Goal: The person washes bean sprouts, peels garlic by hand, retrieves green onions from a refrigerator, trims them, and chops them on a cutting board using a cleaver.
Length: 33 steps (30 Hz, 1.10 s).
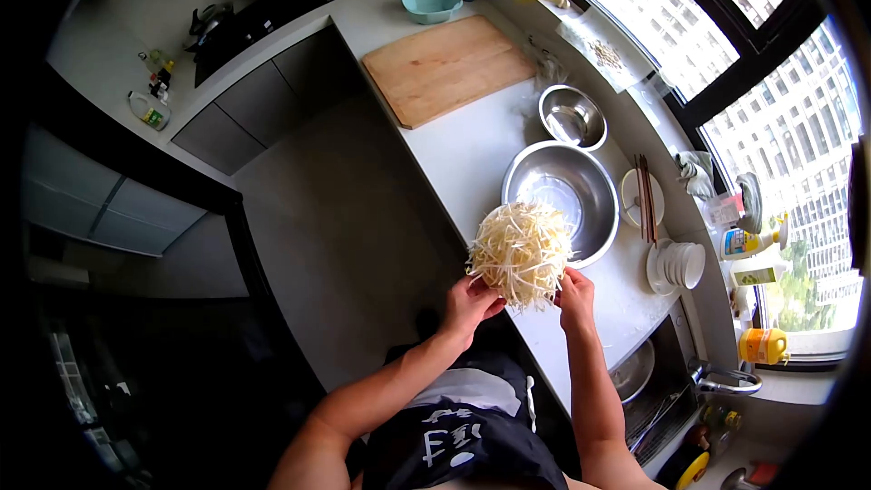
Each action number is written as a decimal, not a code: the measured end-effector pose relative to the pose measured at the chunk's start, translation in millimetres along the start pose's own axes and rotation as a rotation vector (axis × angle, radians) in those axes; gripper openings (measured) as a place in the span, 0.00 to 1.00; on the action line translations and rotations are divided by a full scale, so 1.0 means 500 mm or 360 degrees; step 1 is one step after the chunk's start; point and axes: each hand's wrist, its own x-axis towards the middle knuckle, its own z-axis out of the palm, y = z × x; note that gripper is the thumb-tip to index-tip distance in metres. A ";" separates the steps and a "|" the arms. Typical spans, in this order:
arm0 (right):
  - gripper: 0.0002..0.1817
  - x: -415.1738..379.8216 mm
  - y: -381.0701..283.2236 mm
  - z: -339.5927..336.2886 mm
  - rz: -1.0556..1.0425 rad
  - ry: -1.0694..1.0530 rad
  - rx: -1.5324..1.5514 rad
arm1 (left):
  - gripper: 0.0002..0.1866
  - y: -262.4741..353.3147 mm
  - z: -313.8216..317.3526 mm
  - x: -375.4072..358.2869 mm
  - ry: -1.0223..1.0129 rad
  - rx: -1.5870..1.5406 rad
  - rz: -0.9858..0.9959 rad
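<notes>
A large heap of bean sprouts [520, 252] is held up in front of me between both hands. It seems to rest on a pale dish, almost wholly hidden under the sprouts. My left hand [470, 310] grips the near left edge, fingers curled beneath. On the near right edge, my right hand [575, 298] pinches with thumb and fingers. Just beyond the sprouts stands a big steel bowl [599, 183] on the counter, its near left side covered by the heap. Behind that is a smaller steel bowl [573, 114].
A wooden cutting board [445, 70] lies farther back, near a teal basin [432, 3]. Right of the big bowl are chopsticks [647, 200] on a white plate [629, 191] and stacked white bowls [680, 265]. The sink [658, 399] with its faucet [726, 381] is at lower right.
</notes>
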 end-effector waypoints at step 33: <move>0.12 0.738 -0.289 0.562 0.0022 0.0179 0.0449 | 0.12 0.663 -0.066 0.839 -0.0099 0.0435 -0.0174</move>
